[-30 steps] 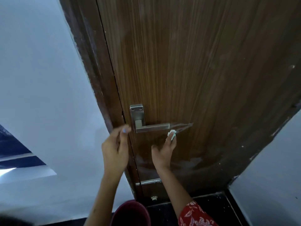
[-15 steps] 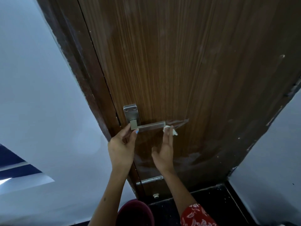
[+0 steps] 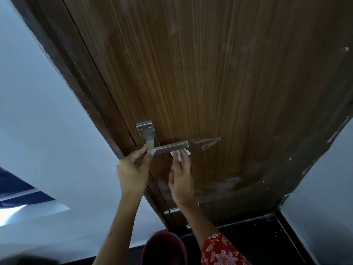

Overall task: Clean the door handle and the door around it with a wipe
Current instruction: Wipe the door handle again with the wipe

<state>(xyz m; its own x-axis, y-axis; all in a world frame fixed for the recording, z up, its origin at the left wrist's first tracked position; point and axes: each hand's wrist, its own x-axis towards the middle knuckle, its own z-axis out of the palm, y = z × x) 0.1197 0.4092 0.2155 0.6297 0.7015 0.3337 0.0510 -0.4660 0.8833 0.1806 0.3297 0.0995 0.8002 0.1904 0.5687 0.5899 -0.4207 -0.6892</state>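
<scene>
Brown wood-grain door [image 3: 210, 83]: fills my view, smeared pale below and to the right of the lever. Brushed-steel lever door handle [image 3: 170, 147]: mounted near the door's left edge, directly above both hands; long axis horizontal, free end pointing right, pivot at left under its plate. Left hand [image 3: 133, 169]: I see finger and thumb pinching the lever's pivot end. Right hand [image 3: 181, 180]: fingers nearly straight, pressing a small crumpled white wipe [image 3: 180, 153] up against the lever's underside near its free end; I judge the stroke runs along that axis
</scene>
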